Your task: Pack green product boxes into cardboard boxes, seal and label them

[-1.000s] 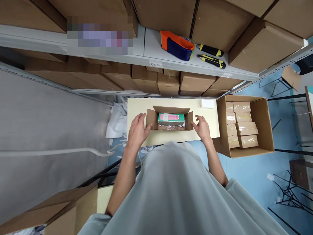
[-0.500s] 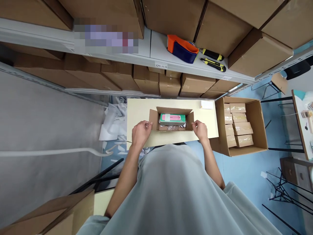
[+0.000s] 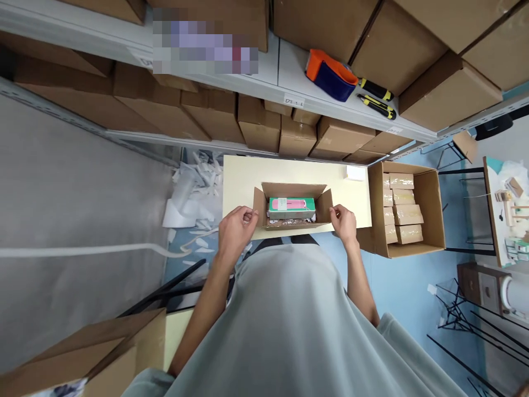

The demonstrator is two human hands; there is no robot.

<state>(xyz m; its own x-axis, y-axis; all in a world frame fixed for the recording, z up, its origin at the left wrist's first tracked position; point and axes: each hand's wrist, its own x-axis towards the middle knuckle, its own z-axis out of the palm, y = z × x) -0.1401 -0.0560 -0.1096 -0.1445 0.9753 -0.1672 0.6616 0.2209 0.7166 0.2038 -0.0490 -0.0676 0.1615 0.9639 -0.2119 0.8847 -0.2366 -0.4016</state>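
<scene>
An open cardboard box (image 3: pixel 297 189) sits on the cream table, near its front edge. Inside lies a green carton with a pink picture (image 3: pixel 291 205), and crumpled clear wrap shows along the near side. My left hand (image 3: pixel 236 229) is closed at the left end, its fingertips pinching the upright left flap (image 3: pixel 259 205). At the opposite end my right hand (image 3: pixel 344 223) has thumb and fingers together on the edge of the right flap (image 3: pixel 325 205). The far flap stands up at the back.
A small white box (image 3: pixel 355 173) lies at the table's (image 3: pixel 242 179) back right. Right of it stands a large carton (image 3: pixel 433 209) holding several taped boxes. Above, a shelf carries a tape dispenser (image 3: pixel 333 77), utility knives (image 3: pixel 377 106) and cartons. White scraps (image 3: pixel 190 193) lie on the left.
The camera view has shifted a little, with the shelf now higher and further right. Both hands stay at the side flaps, and the left flap looks slightly more upright.
</scene>
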